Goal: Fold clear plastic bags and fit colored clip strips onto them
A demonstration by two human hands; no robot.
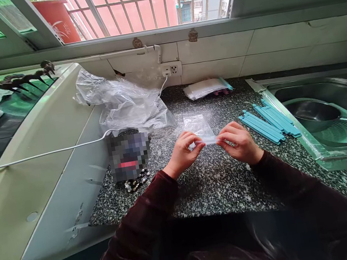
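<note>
Between my two hands a small clear plastic bag (198,124) is stretched over the speckled countertop (216,185). My left hand (186,151) pinches one end of its near edge between thumb and fingers. The other end of that edge is pinched by my right hand (238,141). The bag's body points away from me, toward the wall. Just right of my right hand lie two bundles of flat light-blue strips (261,126). A stack of clear packets with blue ends (207,88) rests behind the bag, near the wall.
Crumpled plastic sheeting (128,99) lies at the back left. A pixelated dark object (130,155) sits by the pale cabinet (82,163). A white cable (47,154) runs to the wall socket (172,69). At right, a sink (314,79) holds a pan (314,114).
</note>
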